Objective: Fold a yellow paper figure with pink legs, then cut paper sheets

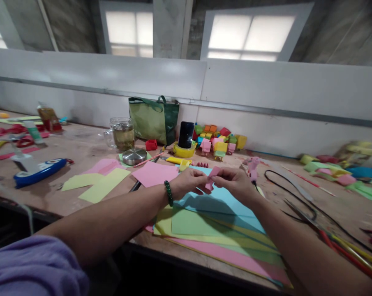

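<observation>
A small piece of pink paper point(213, 176) is held up between my two hands, over the stack of coloured sheets. My left hand point(192, 181), with a green bead bracelet at the wrist, pinches its left side. On the other side, the fingers of my right hand point(232, 183) are closed on the same piece. Beneath both hands lie a blue sheet point(225, 203) and a green sheet point(195, 224). To the left of my left hand rests a larger pink sheet point(155, 173). Whether the small piece is folded is hard to make out.
Yellow paper strips point(105, 187) lie left, near a blue cutter point(40, 172). A glass mug point(122, 133), a green bag point(153, 119), a phone point(186, 135) and several folded paper shapes point(219, 142) stand behind. At right are a pink glue gun point(253, 166), its cable and scissors point(309, 222).
</observation>
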A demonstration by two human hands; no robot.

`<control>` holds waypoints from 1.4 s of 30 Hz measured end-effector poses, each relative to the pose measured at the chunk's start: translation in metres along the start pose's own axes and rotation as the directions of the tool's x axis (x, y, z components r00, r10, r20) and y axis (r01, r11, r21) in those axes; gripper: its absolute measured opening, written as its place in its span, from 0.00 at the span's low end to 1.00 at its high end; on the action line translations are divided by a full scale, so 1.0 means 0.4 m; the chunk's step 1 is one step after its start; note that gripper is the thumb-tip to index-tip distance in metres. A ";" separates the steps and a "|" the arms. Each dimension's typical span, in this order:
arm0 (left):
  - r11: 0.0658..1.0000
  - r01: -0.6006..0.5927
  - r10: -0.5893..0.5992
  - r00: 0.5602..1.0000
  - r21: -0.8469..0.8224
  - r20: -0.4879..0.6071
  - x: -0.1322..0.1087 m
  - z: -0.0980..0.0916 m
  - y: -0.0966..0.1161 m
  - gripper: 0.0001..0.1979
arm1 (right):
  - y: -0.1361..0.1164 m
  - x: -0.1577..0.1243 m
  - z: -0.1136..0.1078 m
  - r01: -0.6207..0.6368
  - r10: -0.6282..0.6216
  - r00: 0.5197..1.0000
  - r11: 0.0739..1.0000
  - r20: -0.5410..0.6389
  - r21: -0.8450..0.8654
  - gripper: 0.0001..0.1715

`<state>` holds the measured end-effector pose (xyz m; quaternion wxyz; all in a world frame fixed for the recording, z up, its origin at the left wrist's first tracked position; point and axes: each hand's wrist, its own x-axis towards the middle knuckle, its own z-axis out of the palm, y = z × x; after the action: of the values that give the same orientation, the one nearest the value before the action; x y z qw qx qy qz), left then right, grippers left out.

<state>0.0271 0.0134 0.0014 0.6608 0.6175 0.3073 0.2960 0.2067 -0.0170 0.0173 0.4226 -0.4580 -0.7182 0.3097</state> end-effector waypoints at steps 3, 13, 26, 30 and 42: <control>0.993 0.052 -0.044 0.996 -0.107 0.074 0.002 -0.001 -0.005 0.18 | 0.008 0.002 0.001 0.037 -0.040 0.994 0.999 -0.101 -0.038 0.12; 0.996 -0.031 0.038 0.997 0.089 -0.069 0.004 0.008 -0.011 0.23 | 0.012 0.002 0.011 0.038 -0.041 0.991 0.999 -0.127 -0.026 0.13; 0.995 -0.098 0.100 0.981 0.023 -0.166 0.003 0.025 -0.001 0.11 | 0.011 -0.025 0.023 0.448 -0.649 0.760 0.484 0.035 -0.752 0.10; 0.993 -0.114 0.107 0.983 -0.039 -0.147 0.002 0.024 0.005 0.11 | -0.004 -0.030 0.018 0.450 -0.636 0.762 0.382 0.123 -0.807 0.15; 0.986 -0.126 0.121 0.991 -0.112 -0.052 0.004 0.012 0.000 0.17 | 0.005 -0.020 -0.010 0.464 -0.515 0.855 0.712 0.059 -0.527 0.19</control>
<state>0.0318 0.0118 0.0015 0.6684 0.5895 0.2658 0.3676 0.2127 -0.0234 0.0150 0.3810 -0.3622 -0.8496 -0.0423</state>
